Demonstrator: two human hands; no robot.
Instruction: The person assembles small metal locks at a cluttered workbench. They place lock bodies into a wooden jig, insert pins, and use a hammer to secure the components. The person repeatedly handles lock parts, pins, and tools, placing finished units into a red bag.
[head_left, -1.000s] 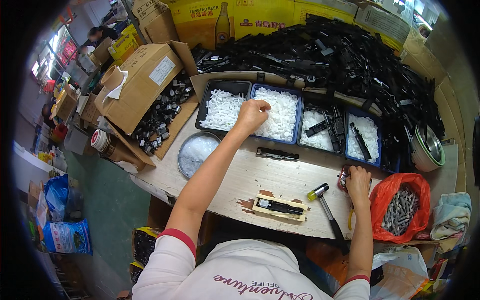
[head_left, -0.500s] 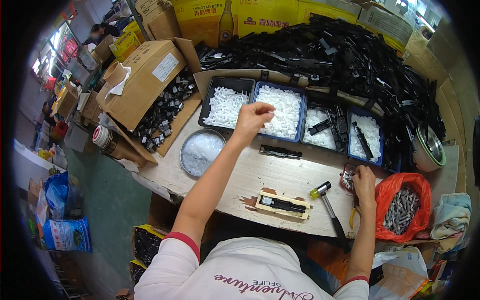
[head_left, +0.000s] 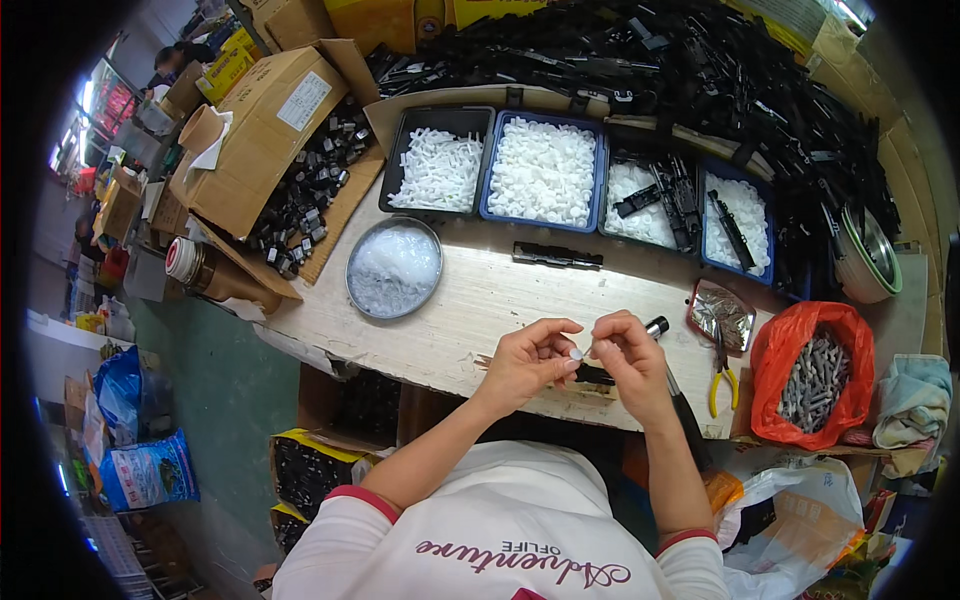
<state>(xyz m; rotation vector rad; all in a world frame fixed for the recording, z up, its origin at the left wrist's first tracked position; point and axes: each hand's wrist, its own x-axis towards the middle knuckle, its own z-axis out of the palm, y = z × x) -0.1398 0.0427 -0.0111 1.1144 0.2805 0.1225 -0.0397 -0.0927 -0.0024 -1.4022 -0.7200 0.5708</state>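
Note:
Both hands meet above the table's front edge. My left hand (head_left: 528, 370) pinches a small white plastic piece (head_left: 576, 354) between thumb and fingertips. Close beside it, my right hand (head_left: 632, 368) has its fingers pinched together; what they hold, if anything, is too small to make out. Beneath the hands lies a black mechanism part (head_left: 596, 376) in a wooden holder, mostly hidden by them. A hammer (head_left: 688, 425) lies partly behind my right hand and wrist. Farther back, a second black mechanism part (head_left: 557, 256) rests on the table.
A blue bin (head_left: 492, 205) and a black bin (head_left: 398, 125) hold white plastic pieces. A round metal tray (head_left: 350, 285) stands left. At right are a small tray of tiny metal parts (head_left: 722, 312), yellow-handled pliers (head_left: 722, 390) and a red bag (head_left: 768, 385). Black mechanisms (head_left: 700, 80) pile behind.
My left hand has come back from over the blue bin with a white piece. My right hand has left the small tray and moved left to meet it. The view has shifted slightly.

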